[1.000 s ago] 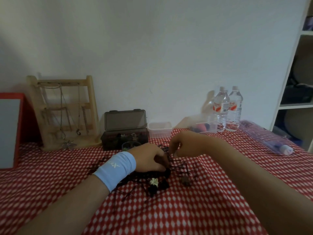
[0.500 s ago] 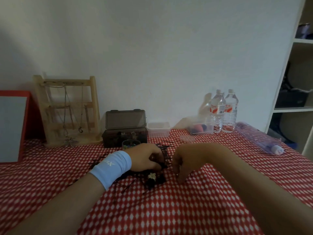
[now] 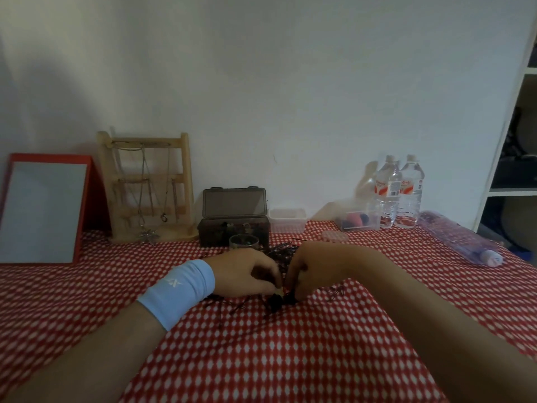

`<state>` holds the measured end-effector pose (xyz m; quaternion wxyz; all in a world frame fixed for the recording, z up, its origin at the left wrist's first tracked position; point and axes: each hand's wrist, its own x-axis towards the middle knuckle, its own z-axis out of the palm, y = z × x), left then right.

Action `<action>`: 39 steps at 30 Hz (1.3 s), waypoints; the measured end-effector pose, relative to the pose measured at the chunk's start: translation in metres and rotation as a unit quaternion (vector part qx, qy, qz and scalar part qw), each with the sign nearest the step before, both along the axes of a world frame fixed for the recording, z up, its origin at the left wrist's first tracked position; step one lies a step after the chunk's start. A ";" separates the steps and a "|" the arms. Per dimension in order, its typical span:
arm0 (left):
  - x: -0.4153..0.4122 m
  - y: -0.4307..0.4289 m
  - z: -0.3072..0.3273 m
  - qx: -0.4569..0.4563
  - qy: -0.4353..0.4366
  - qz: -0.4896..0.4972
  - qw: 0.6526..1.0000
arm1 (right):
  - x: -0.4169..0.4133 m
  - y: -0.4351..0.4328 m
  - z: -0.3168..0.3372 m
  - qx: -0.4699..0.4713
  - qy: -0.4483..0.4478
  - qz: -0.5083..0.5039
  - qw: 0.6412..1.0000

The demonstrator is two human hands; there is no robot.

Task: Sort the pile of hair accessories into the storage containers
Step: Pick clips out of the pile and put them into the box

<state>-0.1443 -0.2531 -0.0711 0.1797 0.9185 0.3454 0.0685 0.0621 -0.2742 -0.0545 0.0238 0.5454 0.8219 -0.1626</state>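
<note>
Red-and-white checked tablecloth (image 3: 290, 359), pale blue wristband (image 3: 177, 289) — black hair accessories (image 3: 275, 302), red-framed board (image 3: 43, 207)

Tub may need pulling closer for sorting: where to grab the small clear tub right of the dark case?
Probably pinch the near wall of the small clear tub over its rim, coming from above and in front: it stands upright, open-topped, and the dark case crowds its left side.

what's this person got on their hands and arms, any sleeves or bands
A light blue fabric wristband with a small white logo sits just behind the left hand. The right hand and its wrist wear nothing. No sleeves or gloves on either arm, and no rings or watch that I can make out.
</note>
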 end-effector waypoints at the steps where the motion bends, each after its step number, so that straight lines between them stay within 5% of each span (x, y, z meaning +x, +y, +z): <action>1: 0.000 -0.002 -0.001 0.007 0.008 -0.005 1.000 | -0.001 0.002 -0.006 -0.003 -0.005 -0.010 1.000; 12: -0.003 -0.007 -0.003 0.050 0.017 0.025 0.998 | -0.005 -0.007 0.005 0.092 0.014 -0.039 0.995; 28: -0.023 -0.012 0.000 0.021 0.003 0.033 0.999 | -0.035 0.005 -0.014 0.059 -0.004 0.020 0.998; 33: -0.040 0.000 0.010 0.032 -0.014 0.070 0.997 | -0.028 0.013 -0.001 0.072 0.046 0.002 0.996; 39: -0.044 0.045 0.028 0.109 -0.133 0.145 0.974 | -0.028 0.059 0.022 0.159 0.154 -0.041 0.974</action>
